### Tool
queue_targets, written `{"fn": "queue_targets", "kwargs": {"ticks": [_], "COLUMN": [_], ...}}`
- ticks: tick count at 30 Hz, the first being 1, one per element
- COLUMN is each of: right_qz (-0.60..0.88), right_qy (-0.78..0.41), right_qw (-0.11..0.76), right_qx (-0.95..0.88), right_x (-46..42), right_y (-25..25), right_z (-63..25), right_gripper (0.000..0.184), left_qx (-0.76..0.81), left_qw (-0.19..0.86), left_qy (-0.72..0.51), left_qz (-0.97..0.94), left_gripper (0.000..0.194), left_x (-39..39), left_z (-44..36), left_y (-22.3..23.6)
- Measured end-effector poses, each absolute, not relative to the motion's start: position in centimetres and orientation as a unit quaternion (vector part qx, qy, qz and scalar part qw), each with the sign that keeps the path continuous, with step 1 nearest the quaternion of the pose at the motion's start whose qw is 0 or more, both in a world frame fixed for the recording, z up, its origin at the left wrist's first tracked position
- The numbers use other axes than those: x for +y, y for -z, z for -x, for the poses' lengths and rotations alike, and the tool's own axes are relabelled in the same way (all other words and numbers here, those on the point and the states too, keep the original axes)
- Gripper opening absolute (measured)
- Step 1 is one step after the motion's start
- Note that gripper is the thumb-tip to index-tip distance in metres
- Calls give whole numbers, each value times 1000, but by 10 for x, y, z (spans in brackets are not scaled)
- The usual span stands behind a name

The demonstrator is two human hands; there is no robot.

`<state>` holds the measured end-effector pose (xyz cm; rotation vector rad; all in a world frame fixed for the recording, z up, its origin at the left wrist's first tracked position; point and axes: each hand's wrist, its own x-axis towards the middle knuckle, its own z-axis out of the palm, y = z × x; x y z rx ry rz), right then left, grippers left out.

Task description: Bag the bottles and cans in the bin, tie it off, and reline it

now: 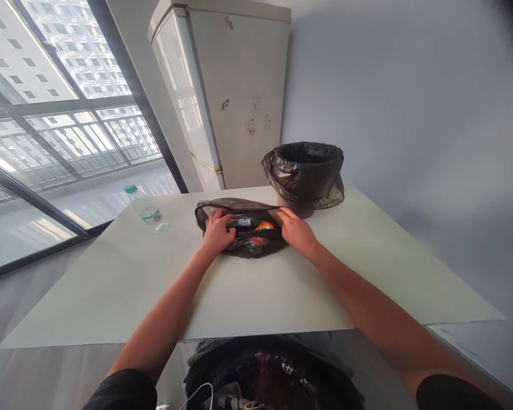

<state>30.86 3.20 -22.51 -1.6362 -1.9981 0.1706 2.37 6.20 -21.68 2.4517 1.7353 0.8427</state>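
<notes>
On the white table lies a black plastic bag [256, 250], its mouth spread towards me. Inside it I make out a bottle with a green and white label [243, 222], an orange wrapper [265, 226] and something reddish under the thin plastic. My left hand [216, 232] is closed at the left side of the mouth, fingers bent over the rim and thumb close to the labelled bottle. My right hand [298, 233] pinches the rim at the right end. The tips of some fingers are hidden by plastic.
Left of the bag stands a clear plastic bottle [143, 206] with a green cap. A bin lined with a black bag [310, 176] stands behind to the right. Beyond the white table [260, 302] are a fridge [243, 74], a wall and glass windows.
</notes>
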Motion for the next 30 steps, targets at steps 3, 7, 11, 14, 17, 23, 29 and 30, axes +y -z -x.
{"fn": "queue_targets", "kwargs": {"ticks": [3,7,11,14,17,23,29,30], "right_qz": [467,303,324,373,434,520,508,510], "right_qy": [-53,-109,-117,-106,-101,-154,-229,-234], "right_qw": [383,310,274,295,315,253,344,363], "right_qx": [-795,-895,-898,-873,-838,-801,-756,-745], "right_x": [29,25,23,25,29,36,48,51], "right_y": [216,212,217,220,221,224,234,237], "right_z": [-305,-299,-292,-289,-290,-299,-300,-299], "right_gripper": [46,37,35,38,39,51,57,57], "left_qx": [592,578,541,527,540,511,486,480], "left_qw": [7,51,126,140,109,122,172,171], "left_qy": [-239,-240,-260,-298,-318,-259,-242,-242], "left_qz": [-769,-778,-790,-783,-771,-811,-822,-826], "left_gripper": [50,60,70,54,41,77,88,89], "left_x": [59,62,70,76,80,84,86,86], "left_z": [-26,-19,-8,-3,1,5,7,7], "left_y": [215,213,216,220,226,230,229,230]}}
